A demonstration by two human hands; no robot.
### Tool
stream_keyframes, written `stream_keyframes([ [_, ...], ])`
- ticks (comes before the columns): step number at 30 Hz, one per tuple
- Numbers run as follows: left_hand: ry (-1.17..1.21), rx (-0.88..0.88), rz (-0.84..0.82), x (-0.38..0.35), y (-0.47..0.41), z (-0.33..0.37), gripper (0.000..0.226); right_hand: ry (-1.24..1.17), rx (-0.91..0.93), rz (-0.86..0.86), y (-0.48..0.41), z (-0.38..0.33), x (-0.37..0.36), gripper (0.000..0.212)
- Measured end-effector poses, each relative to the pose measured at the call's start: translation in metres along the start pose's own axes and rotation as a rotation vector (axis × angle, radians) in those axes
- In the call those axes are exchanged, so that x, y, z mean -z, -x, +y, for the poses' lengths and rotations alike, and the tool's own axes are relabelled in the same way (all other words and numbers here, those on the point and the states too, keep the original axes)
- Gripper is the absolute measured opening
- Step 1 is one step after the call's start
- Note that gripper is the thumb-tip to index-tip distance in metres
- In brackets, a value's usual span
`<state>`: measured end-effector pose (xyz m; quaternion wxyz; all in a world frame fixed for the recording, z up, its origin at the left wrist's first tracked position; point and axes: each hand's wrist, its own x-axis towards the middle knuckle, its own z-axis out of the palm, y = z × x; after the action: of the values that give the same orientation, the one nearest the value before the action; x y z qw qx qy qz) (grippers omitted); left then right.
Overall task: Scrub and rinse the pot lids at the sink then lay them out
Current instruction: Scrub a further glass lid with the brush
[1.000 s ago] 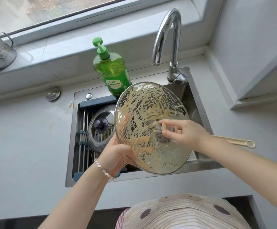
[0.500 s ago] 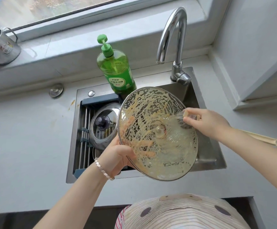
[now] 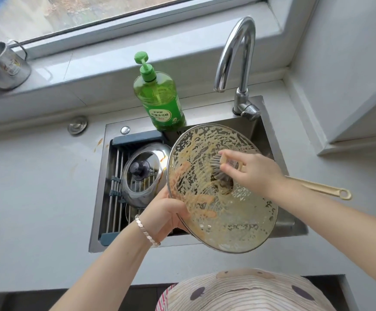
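The left hand is gripping the glass lid by its near-left rim, tilting it over the sink. The right hand is pinching the brush close to its head, with the bristles pressing on the lid's centre. Tan film is covering the glass, so short overlapping circles out to the rim look best. The left grip should be braced, as soapy glass probably slips. A second lid is lying in the sink's left half.

In sink: rack at 9 o'clock, small lid on it, possibly another beneath; big lid over centre. Behind: soap 12, tap 1, cup 10 o'clock.
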<state>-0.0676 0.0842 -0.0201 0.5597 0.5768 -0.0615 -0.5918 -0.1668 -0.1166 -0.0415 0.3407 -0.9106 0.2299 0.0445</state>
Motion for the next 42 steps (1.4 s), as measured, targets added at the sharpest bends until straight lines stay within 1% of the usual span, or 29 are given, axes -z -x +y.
stream_keyframes([
  [1, 0.001, 0.002, -0.001, 0.001, 0.001, 0.000, 0.086, 0.021, -0.016, 0.008, -0.004, 0.002, 0.003, 0.039],
  [4, 0.001, 0.008, -0.016, 0.002, 0.003, 0.002, 0.087, 0.000, -0.216, 0.165, -0.025, 0.024, 0.016, 0.036],
  [5, -0.003, 0.007, -0.023, 0.002, 0.002, 0.003, 0.087, -0.019, -0.220, 0.177, -0.027, 0.022, 0.015, 0.035],
  [6, -0.007, 0.006, -0.028, 0.000, 0.001, 0.003, 0.086, -0.043, -0.163, 0.159, -0.026, 0.013, 0.012, 0.036],
  [8, -0.014, 0.013, -0.044, -0.002, -0.001, 0.004, 0.083, -0.087, 0.006, 0.077, -0.019, -0.010, 0.004, 0.040],
  [9, -0.018, 0.015, -0.051, -0.002, -0.002, 0.004, 0.081, -0.088, 0.035, 0.083, -0.019, -0.015, 0.004, 0.041],
  [10, -0.016, 0.017, -0.056, -0.002, -0.001, 0.003, 0.081, -0.092, 0.010, 0.135, -0.026, -0.013, 0.007, 0.042],
  [12, -0.004, 0.020, -0.060, -0.005, 0.000, 0.003, 0.082, -0.148, -0.164, 0.255, -0.039, -0.001, 0.014, 0.044],
  [13, -0.007, 0.017, -0.060, -0.007, 0.000, 0.003, 0.083, -0.175, -0.208, 0.286, -0.041, 0.001, 0.013, 0.044],
  [14, -0.017, 0.013, -0.060, -0.009, -0.001, 0.003, 0.083, -0.200, -0.186, 0.275, -0.038, -0.003, 0.010, 0.044],
  [16, -0.020, 0.018, -0.054, -0.010, -0.001, 0.005, 0.082, -0.254, -0.029, 0.164, -0.025, -0.022, -0.001, 0.043],
  [17, -0.018, 0.025, -0.054, -0.009, -0.001, 0.005, 0.082, -0.279, 0.017, 0.127, -0.021, -0.026, -0.003, 0.043],
  [18, -0.021, 0.031, -0.057, -0.009, -0.001, 0.005, 0.082, -0.299, 0.006, 0.151, -0.024, -0.025, -0.002, 0.044],
  [20, -0.038, 0.038, -0.067, -0.010, 0.000, 0.005, 0.081, -0.397, -0.161, 0.276, -0.039, -0.017, 0.005, 0.048],
  [21, -0.046, 0.037, -0.072, -0.012, -0.001, 0.006, 0.080, -0.448, -0.225, 0.310, -0.043, -0.018, 0.008, 0.049],
  [22, -0.052, 0.034, -0.069, -0.013, -0.001, 0.006, 0.078, -0.471, -0.212, 0.305, -0.041, -0.025, 0.009, 0.048],
  [25, -0.047, 0.036, -0.060, -0.012, -0.003, 0.007, 0.082, -0.442, 0.070, 0.142, -0.020, -0.063, 0.002, 0.041],
  [26, -0.045, 0.037, -0.063, -0.011, -0.003, 0.007, 0.083, -0.415, 0.126, 0.114, -0.017, -0.070, 0.004, 0.041],
  [27, -0.049, 0.036, -0.067, -0.009, -0.002, 0.008, 0.084, -0.387, 0.144, 0.132, -0.019, -0.071, 0.008, 0.041],
  [28, -0.057, 0.036, -0.069, -0.008, -0.001, 0.008, 0.083, -0.386, 0.113, 0.177, -0.027, -0.066, 0.014, 0.040],
  [31, -0.080, 0.039, -0.056, -0.009, 0.001, 0.007, 0.083, -0.477, -0.131, 0.292, -0.046, -0.050, 0.028, 0.037],
  [32, -0.096, 0.044, -0.048, -0.010, 0.001, 0.006, 0.085, -0.481, -0.139, 0.281, -0.046, -0.050, 0.028, 0.035],
  [34, -0.130, 0.053, -0.041, -0.010, 0.000, 0.004, 0.092, -0.428, -0.039, 0.174, -0.040, -0.055, 0.021, 0.034],
  [35, -0.138, 0.055, -0.040, -0.009, 0.000, 0.003, 0.094, -0.427, -0.010, 0.130, -0.038, -0.054, 0.017, 0.035],
  [36, -0.134, 0.053, -0.040, -0.008, 0.001, 0.003, 0.094, -0.437, -0.020, 0.123, -0.038, -0.048, 0.016, 0.038],
  [39, -0.114, 0.047, -0.029, -0.006, 0.002, 0.002, 0.094, -0.542, -0.236, 0.251, -0.052, -0.011, 0.020, 0.042],
  [40, -0.130, 0.041, -0.019, -0.006, 0.002, 0.001, 0.094, -0.574, -0.293, 0.270, -0.054, -0.004, 0.020, 0.044],
  [42, -0.175, 0.030, -0.010, -0.005, 0.001, 0.002, 0.089, -0.620, -0.294, 0.263, -0.054, 0.001, 0.017, 0.047],
])
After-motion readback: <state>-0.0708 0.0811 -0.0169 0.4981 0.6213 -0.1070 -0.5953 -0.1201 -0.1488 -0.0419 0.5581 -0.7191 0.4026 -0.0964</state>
